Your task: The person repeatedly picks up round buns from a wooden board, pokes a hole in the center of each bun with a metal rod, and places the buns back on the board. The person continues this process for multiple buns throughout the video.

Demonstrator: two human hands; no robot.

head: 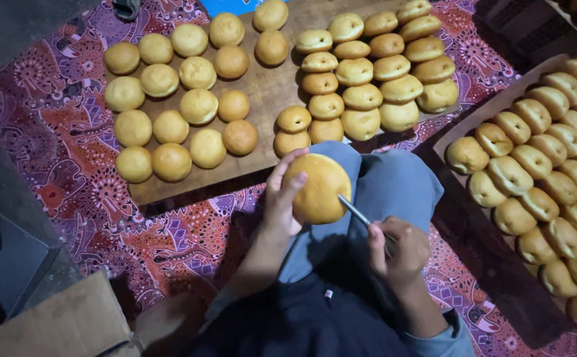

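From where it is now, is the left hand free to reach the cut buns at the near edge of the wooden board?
Probably not yet: the left hand is holding a round bun, though the cut buns lie just beyond it with nothing between.

Board (262,92): one, wooden.
Plain buns (170,126), left group on the board: 18.
Slit buns (362,96), right group on the board: 22.
Bun (316,188) held off the board: one.
Metal blade (354,210): one.
Hands: two, left (280,201) and right (397,248).
Tray (493,106) at right: one; buns on the tray (533,160) number upward of two dozen, and the rows run out of frame, so no full tally.
Patterned cloth (70,165): one.
Cardboard box (57,324): one.
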